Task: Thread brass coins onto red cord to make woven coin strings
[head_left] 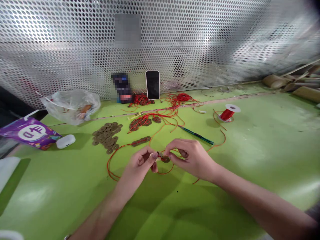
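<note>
Thumb and fingers of my left hand [141,163] pinch a few round, bronze-coloured coins [165,159] threaded on red cord. Close to its right, my right hand [188,156] is closed, with thumb and forefinger at the red cord [172,168] beside the coins; its fingertips partly hide what they hold. The cord loops out left over the table to a strip of overlapping coins [141,141] tied in red. Behind that lies a heap of loose coins [107,135]. Several finished-looking coin strings [141,123] with red tails rest further back.
A green pen [196,135] and a spool of red cord [228,113] lie to the right. Two phones lean at the back, one white-edged [152,85], before a perforated metal panel [175,40]. At left are a plastic bag [72,106], a purple packet [31,133] and a white case [65,141].
</note>
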Action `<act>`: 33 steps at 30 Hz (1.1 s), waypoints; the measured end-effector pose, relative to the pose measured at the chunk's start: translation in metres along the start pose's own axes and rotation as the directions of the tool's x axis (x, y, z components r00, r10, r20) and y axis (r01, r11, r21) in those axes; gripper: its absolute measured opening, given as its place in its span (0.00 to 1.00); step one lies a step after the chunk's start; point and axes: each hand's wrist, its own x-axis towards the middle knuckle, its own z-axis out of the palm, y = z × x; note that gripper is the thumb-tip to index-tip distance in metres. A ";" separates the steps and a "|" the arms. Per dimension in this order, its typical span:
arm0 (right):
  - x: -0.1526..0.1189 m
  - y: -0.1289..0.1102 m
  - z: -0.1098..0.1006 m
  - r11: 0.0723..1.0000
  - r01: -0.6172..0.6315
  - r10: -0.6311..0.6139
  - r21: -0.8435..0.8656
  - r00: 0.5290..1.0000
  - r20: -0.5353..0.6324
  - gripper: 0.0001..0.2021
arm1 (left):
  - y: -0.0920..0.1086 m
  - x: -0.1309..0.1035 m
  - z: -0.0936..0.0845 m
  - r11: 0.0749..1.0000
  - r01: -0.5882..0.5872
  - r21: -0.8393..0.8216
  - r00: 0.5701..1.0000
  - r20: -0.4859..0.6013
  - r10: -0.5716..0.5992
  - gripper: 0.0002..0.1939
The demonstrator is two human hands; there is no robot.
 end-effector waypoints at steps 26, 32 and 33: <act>0.005 0.010 0.009 0.787 -0.407 0.370 0.463 0.913 0.174 0.04 | -0.004 0.000 0.006 0.998 0.068 -0.007 0.998 0.011 -0.068 0.16; 0.005 0.013 0.008 0.766 -0.451 0.398 0.458 0.892 0.213 0.05 | -0.007 0.001 0.003 0.997 0.071 0.005 0.997 -0.035 -0.071 0.17; 0.004 0.015 0.008 0.751 -0.468 0.409 0.465 0.884 0.228 0.06 | -0.007 0.001 0.003 0.998 0.070 0.006 0.997 -0.042 -0.070 0.16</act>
